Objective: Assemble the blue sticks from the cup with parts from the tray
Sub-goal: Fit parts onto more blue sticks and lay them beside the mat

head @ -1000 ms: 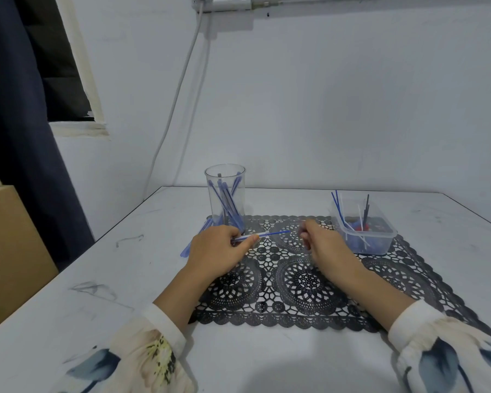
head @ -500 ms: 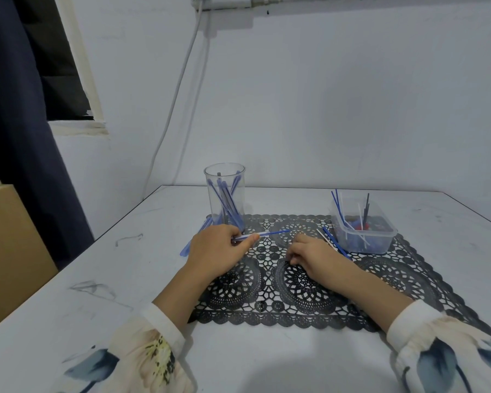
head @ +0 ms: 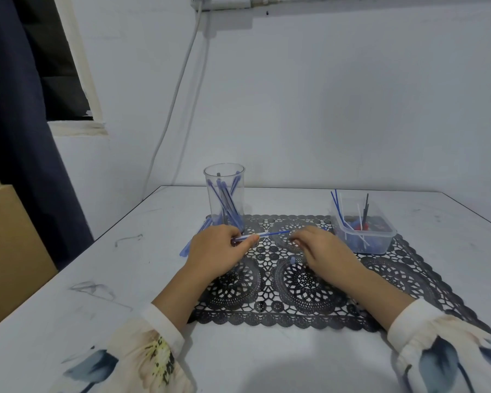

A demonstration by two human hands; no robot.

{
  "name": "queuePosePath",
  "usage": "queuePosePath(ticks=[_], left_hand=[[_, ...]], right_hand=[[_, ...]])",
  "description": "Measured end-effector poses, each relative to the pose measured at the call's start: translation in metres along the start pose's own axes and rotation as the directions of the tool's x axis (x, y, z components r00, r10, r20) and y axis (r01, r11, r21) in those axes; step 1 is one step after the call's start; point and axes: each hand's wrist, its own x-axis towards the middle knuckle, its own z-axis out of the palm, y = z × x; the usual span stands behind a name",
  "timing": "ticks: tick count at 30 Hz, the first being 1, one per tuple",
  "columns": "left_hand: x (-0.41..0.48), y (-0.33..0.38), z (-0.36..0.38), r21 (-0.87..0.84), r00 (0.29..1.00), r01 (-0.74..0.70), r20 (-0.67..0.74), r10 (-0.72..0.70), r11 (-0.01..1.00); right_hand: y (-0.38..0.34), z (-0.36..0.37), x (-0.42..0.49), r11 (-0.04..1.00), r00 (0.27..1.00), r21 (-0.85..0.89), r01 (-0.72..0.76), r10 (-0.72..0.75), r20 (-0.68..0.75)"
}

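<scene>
On the far left, a dark curtain hangs and a brown box stands close to the left edge of the desk. So there is not much room to swing an elbow out that way. A few loose sticks lie flat on the desk just beside the cup. The cup stands upright at the back left corner of the black mat, and more blue sticks lean inside it. The left hand is just in front of the cup and pinches one blue stick between thumb and fingers. The stick lies nearly flat, low over the mat, and its thin tip points right toward the other hand. I think the step now is putting a part on that tip. To do it well, the left hand should hold the stick still and level, and not bump the cup, which looks easy to tip. A small blue piece lies on the mat between the hands, and it may be the part needed. The right hand is low over the mat with its fingers curled down, and I cannot tell if it holds anything. It should line the part up straight with the tip and push gently, since the tip looks thin and bendy. The tray sits just right of this hand with thin sticks poking up, so reach in low and slow. The best room for moving is the near half of the mat, between the two arms.
</scene>
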Motion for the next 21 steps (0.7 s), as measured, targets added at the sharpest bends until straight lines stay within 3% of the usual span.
queuePosePath(ticks=[3,8,17,21], left_hand=[[0.000,0.002,0.000,0.003,1.000,-0.003,0.005,0.003,1.000],[-0.003,0.008,0.001,0.039,0.999,-0.037,0.012,0.036,0.999],[-0.007,0.014,0.003,0.074,0.999,-0.045,-0.011,0.046,0.996],[-0.006,0.013,0.003,0.077,0.999,-0.040,0.003,0.040,0.996]], right_hand=[[-0.001,-0.002,0.000,1.000,0.987,-0.008,-0.014,0.013,-0.161],[-0.009,-0.006,0.000,0.985,0.930,-0.057,0.164,-0.174,-0.324],[-0.026,0.001,-0.007,0.936,0.899,-0.124,0.330,-0.351,-0.261],[-0.024,0.000,-0.007,0.931,0.904,-0.150,0.333,-0.361,-0.231]])
